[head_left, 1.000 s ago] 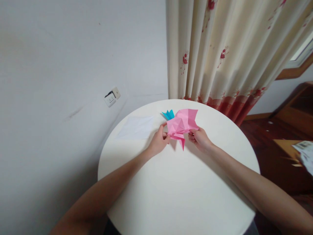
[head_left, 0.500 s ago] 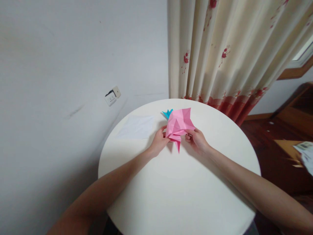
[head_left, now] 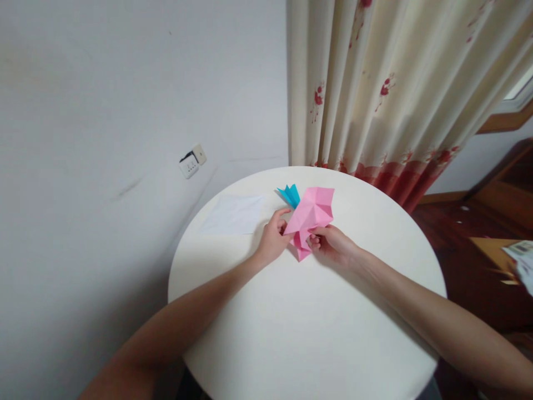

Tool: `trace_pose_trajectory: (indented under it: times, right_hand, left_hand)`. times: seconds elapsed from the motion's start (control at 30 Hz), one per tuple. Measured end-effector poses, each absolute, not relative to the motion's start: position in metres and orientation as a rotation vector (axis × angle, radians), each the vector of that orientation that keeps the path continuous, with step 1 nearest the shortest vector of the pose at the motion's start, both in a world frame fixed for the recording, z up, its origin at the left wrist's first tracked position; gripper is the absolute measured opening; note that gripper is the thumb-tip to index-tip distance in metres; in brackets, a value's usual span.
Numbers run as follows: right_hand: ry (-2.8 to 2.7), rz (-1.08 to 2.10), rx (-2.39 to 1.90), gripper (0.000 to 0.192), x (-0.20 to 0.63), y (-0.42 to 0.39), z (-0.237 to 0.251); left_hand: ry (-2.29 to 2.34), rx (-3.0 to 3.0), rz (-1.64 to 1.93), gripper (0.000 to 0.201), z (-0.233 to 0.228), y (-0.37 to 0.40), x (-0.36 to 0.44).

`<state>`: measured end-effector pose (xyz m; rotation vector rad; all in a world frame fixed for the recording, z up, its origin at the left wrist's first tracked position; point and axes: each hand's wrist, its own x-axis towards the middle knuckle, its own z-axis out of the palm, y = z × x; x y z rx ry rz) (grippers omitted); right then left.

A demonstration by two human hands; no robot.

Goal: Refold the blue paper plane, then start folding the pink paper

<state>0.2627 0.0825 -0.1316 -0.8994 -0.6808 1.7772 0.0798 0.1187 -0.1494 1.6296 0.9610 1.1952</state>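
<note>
Head view: I have both hands on the pink paper (head_left: 311,216), held just above the far half of the round bench (head_left: 300,328). Left hand (head_left: 272,240) pinches its left edge, thumb on top, fingers closed on the sheet. Right hand (head_left: 333,245) grips the lower right folds, fingers also closed on the paper.

Change since a second ago: the pink paper was spread wider, with a long point hanging down toward me. Now that point is mostly tucked in, only a short tip showing below my hands, and the sheet reads as a tighter, more compact shape. My right hand has come in closer to the left. My reading: one flap has just been collapsed along its creases, so the fold is moving forward rather than being undone.

Blue paper (head_left: 290,194), already folded to points, lies on the bench just behind the pink one, now more exposed. White sheet (head_left: 233,215) lies flat to the left, untouched. Curtain (head_left: 387,89) hangs behind the bench; wall socket (head_left: 191,162) at left.
</note>
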Motion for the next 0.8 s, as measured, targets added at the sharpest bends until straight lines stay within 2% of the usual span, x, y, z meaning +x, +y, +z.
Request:
trace_pose_trajectory:
  times: [0.17, 0.33, 0.43, 0.5, 0.57, 0.63, 0.73, 0.8]
  right_hand:
    - [-0.800, 1.882, -0.941, 0.019, 0.283, 0.090, -0.122]
    - [-0.961, 1.570, -0.991, 0.021, 0.294, 0.100, -0.130]
    - [-1.029, 1.422, -1.043, 0.034, 0.296, 0.105, -0.139]
    - [-1.063, 1.329, -1.131, 0.046, 0.296, 0.108, -0.146]
    - [-1.099, 1.132, -1.284, 0.060, 0.298, 0.112, -0.152]
    - [-1.205, 0.769, -1.375, 0.069, 0.302, 0.115, -0.157]
    - [-1.595, 0.291, -1.232, 0.055, 0.308, 0.116, -0.157]
    - [-1.893, 0.185, -1.108, 0.051, 0.310, 0.114, -0.154]
  left_hand:
    - [0.932, 1.474, 1.127, 0.061, -0.142, 0.130, 0.070]
    - [0.888, 1.232, 1.153, 0.055, -0.144, 0.142, 0.061]
    - [0.921, 1.203, 1.134, 0.052, -0.149, 0.145, 0.060]
    - [0.977, 1.262, 1.140, 0.040, -0.151, 0.147, 0.060]
    - [1.051, 1.356, 1.163, 0.026, -0.153, 0.148, 0.059]
    - [1.105, 1.451, 1.169, 0.019, -0.154, 0.149, 0.057]
    - [1.105, 1.545, 1.125, 0.019, -0.157, 0.153, 0.055]
    - [1.089, 1.573, 1.100, 0.019, -0.160, 0.156, 0.054]
